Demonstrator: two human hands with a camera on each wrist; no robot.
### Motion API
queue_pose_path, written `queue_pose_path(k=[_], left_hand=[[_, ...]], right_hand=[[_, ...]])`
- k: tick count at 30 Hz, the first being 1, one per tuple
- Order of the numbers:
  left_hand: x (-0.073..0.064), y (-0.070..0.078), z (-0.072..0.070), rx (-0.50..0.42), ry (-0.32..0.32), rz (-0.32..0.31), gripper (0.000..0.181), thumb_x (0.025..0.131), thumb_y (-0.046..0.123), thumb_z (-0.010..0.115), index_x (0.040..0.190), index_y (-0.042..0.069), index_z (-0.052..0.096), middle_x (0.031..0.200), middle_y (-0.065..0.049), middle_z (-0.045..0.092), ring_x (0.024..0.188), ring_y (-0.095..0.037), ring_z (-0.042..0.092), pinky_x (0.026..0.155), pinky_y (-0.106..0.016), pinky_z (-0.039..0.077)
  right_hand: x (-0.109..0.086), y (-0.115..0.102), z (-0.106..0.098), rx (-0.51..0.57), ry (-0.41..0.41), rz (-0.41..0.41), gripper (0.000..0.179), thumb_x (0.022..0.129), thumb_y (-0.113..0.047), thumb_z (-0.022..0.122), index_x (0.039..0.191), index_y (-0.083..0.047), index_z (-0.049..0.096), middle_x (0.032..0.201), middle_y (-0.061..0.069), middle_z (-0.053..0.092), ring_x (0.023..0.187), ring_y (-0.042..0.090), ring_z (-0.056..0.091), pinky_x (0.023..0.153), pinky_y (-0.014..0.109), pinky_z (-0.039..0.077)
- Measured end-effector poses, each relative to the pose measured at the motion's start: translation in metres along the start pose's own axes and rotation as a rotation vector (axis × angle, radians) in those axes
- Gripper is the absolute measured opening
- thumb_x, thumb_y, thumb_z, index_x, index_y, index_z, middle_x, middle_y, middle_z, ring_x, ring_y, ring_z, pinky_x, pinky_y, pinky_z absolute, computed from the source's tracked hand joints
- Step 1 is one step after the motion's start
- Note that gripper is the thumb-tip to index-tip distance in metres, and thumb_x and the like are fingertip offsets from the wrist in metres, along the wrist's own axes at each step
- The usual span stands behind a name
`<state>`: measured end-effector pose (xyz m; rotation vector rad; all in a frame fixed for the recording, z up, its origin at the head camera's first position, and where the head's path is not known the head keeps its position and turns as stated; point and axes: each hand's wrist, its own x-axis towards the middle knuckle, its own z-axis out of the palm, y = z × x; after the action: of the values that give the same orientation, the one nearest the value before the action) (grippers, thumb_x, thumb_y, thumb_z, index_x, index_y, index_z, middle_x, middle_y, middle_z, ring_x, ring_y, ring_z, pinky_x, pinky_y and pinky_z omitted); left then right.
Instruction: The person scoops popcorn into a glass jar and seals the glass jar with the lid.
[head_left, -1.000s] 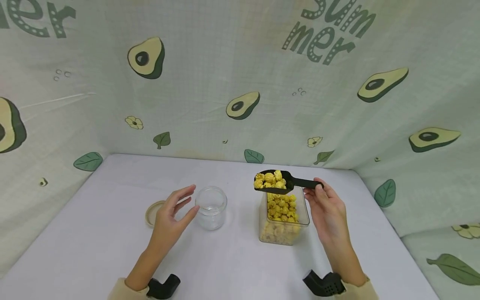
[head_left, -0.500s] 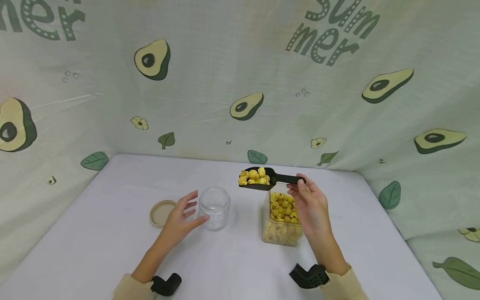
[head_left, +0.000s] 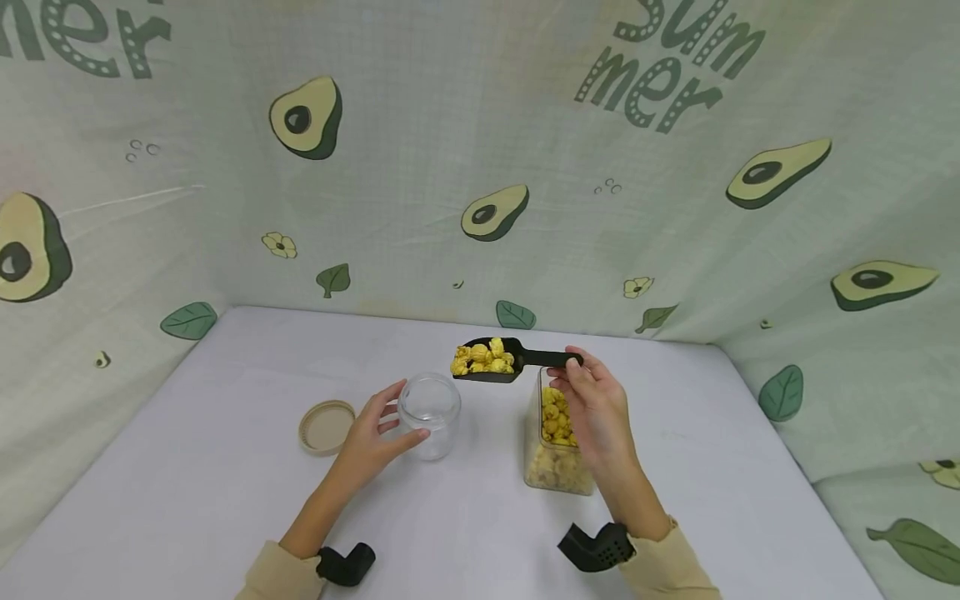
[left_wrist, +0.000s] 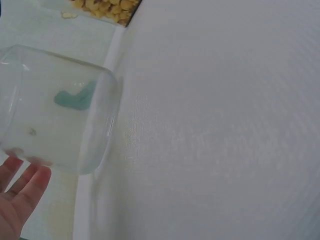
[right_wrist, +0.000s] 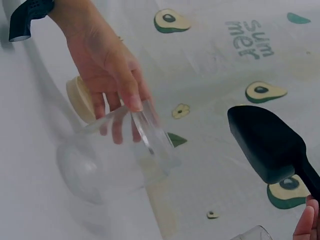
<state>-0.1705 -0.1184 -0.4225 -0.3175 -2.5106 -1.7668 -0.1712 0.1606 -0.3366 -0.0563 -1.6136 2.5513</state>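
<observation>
A clear round jar [head_left: 429, 421] stands on the table, its mouth uncovered and no popcorn visible inside. My left hand [head_left: 369, 446] holds its left side, the thumb in front and the fingers behind; the right wrist view shows the thumb near the rim of the jar [right_wrist: 115, 155]. Up to the right, my right hand [head_left: 600, 408] grips the handle of a black scoop [head_left: 517, 354]. Yellow popcorn [head_left: 480, 357] fills the scoop, which is held roughly level just right of the jar's mouth. Only the dark underside of the scoop [right_wrist: 265, 142] shows in the right wrist view.
A clear rectangular container [head_left: 558, 471] of popcorn stands right of the jar, partly hidden by my right hand. Left of my left hand lies a round beige lid [head_left: 324, 429]. An avocado-print cloth [head_left: 405, 150] hangs behind the white table [head_left: 450, 542].
My right hand has carried the loaded scoop left, from above the popcorn container to near the jar. My left hand has moved in from beside the jar and closed around its side.
</observation>
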Motion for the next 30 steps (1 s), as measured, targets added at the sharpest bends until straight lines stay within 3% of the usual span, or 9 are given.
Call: queue_pose_path(k=[17,30], left_hand=[[-0.001,0.002,0.0,0.016,-0.029,-0.026,0.073,0.08,0.026,0.074,0.141,0.01,0.036,0.135,-0.016,0.042,0.121,-0.032,0.046,0.102,-0.048,0.043],[0.001,0.005,-0.001,0.021,-0.051,-0.068,0.077,0.078,0.024,0.075,0.142,0.009,0.034,0.138,-0.015,0.04,0.122,-0.031,0.046,0.103,-0.046,0.042]], right_hand=[[-0.003,0.01,0.01,-0.154,-0.035,-0.002,0.034,0.095,-0.006,0.05,0.125,0.009,0.042,0.085,-0.005,0.067,0.077,0.007,0.061,0.077,0.016,0.052],[-0.002,0.009,0.017,-0.368,-0.043,-0.007,0.029,0.094,-0.009,0.053,0.122,-0.001,0.051,0.081,-0.007,0.068,0.077,0.013,0.061,0.089,0.018,0.049]])
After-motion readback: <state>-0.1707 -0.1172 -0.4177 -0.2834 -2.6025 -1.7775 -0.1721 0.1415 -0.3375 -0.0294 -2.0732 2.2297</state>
